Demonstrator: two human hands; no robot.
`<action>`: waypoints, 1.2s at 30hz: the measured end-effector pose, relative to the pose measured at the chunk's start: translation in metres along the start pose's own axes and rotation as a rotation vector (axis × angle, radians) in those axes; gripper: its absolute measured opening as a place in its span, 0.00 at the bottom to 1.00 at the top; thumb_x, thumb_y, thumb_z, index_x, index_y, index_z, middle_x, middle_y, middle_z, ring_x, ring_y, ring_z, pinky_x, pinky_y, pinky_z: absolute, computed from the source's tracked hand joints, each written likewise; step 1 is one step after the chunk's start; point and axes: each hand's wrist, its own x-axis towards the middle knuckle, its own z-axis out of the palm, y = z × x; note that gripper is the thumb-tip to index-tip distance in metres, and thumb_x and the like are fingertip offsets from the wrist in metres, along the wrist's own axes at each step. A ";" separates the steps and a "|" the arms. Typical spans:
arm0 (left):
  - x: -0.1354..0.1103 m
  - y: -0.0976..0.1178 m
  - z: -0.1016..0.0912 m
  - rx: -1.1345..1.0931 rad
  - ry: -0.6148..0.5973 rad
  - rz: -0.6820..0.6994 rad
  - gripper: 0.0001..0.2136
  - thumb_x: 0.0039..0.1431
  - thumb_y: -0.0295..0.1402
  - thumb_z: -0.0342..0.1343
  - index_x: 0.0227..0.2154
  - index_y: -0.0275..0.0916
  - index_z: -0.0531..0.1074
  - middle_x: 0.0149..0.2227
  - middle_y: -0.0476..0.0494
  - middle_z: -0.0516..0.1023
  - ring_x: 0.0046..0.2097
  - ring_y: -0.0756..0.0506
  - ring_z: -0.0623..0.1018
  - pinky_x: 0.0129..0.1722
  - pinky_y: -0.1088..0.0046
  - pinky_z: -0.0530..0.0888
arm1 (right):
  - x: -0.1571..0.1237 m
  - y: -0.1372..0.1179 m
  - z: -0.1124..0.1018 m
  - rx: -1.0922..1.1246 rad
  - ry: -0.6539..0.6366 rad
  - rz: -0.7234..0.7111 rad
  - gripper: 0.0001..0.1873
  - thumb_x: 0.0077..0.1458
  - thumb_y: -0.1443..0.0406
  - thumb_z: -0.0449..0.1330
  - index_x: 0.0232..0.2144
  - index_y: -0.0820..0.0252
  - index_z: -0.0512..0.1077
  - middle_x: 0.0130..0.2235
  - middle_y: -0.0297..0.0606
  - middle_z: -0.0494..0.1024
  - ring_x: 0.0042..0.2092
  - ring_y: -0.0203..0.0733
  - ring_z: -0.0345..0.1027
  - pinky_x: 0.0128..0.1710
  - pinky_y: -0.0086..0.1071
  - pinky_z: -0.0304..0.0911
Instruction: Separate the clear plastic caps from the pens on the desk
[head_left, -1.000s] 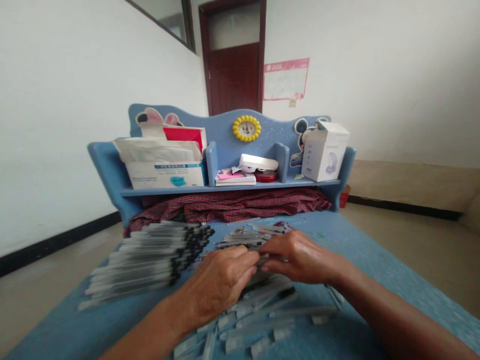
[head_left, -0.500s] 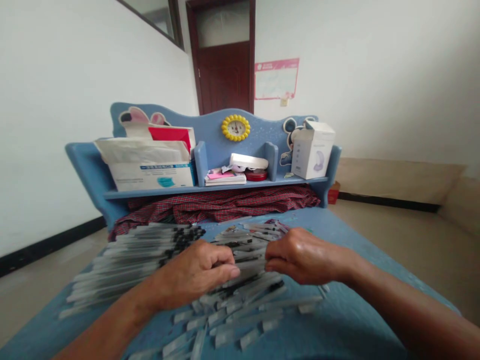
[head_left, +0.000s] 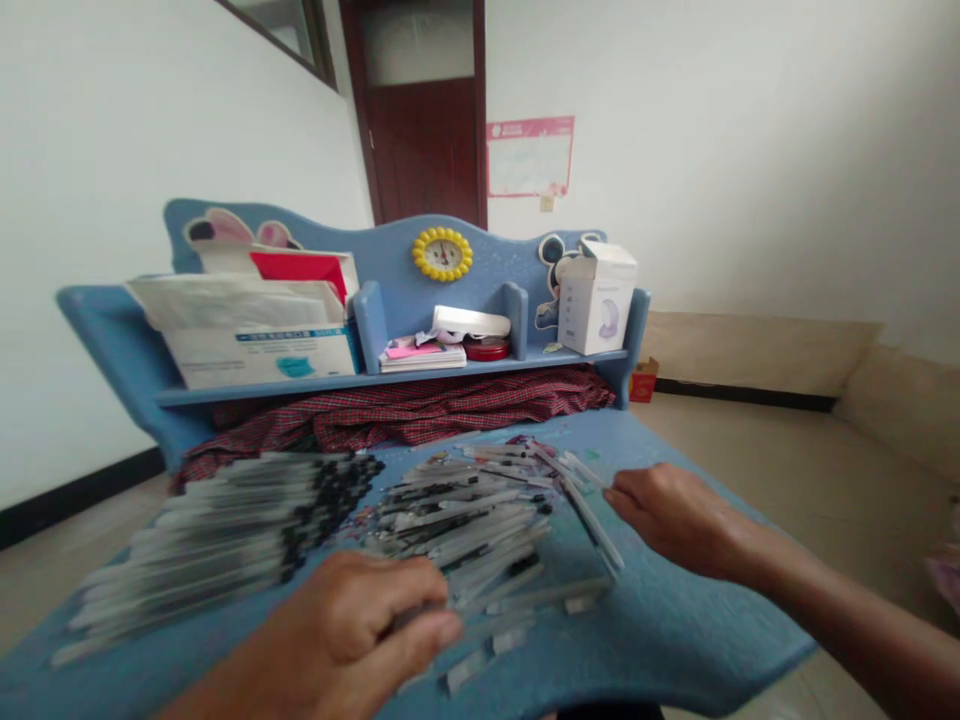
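My left hand [head_left: 390,620] is low over the front of the blue desk [head_left: 675,640], its fingers curled and thumb pressed in. Something dark shows between thumb and finger, too hidden to name. To the right of the loose pens, my right hand [head_left: 667,515] is closed, its fingertips pinching the end of a thin translucent tube [head_left: 585,469]. Loose frosted pens [head_left: 480,530] with black parts lie in a heap between the hands. Left of them is a large stack of pens [head_left: 217,530], black ends pointing right. Short clear pieces [head_left: 469,670] lie near my left hand.
A blue shelf [head_left: 525,355] rises at the desk's back, holding a mask box [head_left: 262,350], papers, a red round tin [head_left: 487,348] and a white box [head_left: 598,300]. Checkered cloth [head_left: 420,405] is bunched beneath it. The desk's curved edge runs along the front right.
My hands have moved apart: the left came down and nearer, the right went out to the right. More of the middle pen heap is visible, and the whole view has shifted.
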 end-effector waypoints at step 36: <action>0.130 0.086 0.060 -0.016 0.128 0.185 0.15 0.51 0.26 0.51 0.43 0.35 0.61 0.31 0.43 0.76 0.35 0.42 0.77 0.29 0.72 0.67 | 0.005 0.016 0.009 1.078 -0.243 -0.213 0.16 0.50 0.54 0.58 0.25 0.63 0.64 0.18 0.31 0.71 0.16 0.30 0.63 0.14 0.21 0.53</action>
